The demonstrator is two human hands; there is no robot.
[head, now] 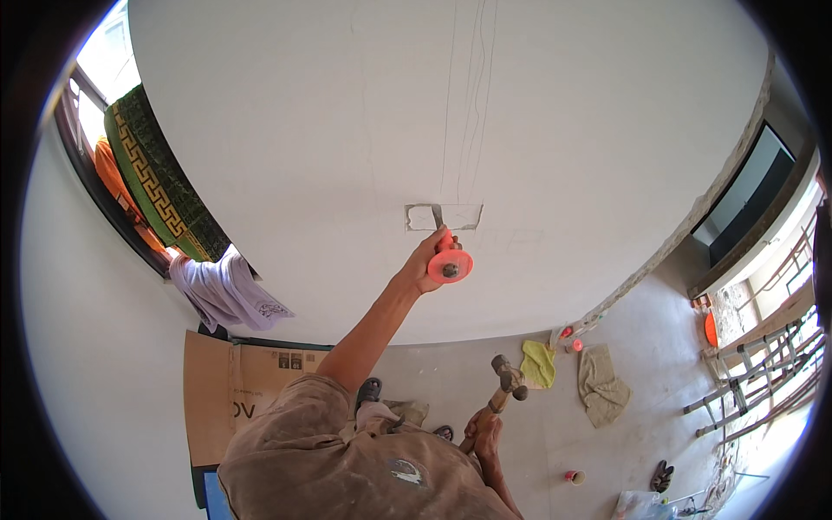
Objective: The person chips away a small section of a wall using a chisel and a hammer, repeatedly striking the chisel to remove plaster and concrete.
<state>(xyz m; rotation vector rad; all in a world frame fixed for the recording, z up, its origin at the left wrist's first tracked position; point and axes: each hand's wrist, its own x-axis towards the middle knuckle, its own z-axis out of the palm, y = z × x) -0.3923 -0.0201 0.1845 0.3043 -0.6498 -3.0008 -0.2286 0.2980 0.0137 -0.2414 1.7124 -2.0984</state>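
My left hand (419, 261) is closed around the red grip of a cold chisel (437, 216). Its round red guard (463, 265) and steel striking end face me. The blade reaches into a pencilled rectangle (463, 218) on the white wall (312, 162), where the plaster is chipped along parts of the outline. Lower and to the right, my right hand (486, 437) grips the wooden handle of a ball-peen hammer (509, 377). The hammer is well apart from the chisel, its head raised above the handle.
Cardboard (214, 383) leans at the lower left, below hanging towels (224, 289). On the floor (543, 442) lie a yellow-green cloth (539, 364), a beige cloth (601, 387), a cup (575, 478) and a sandal (662, 476). A metal ladder (747, 377) stands right.
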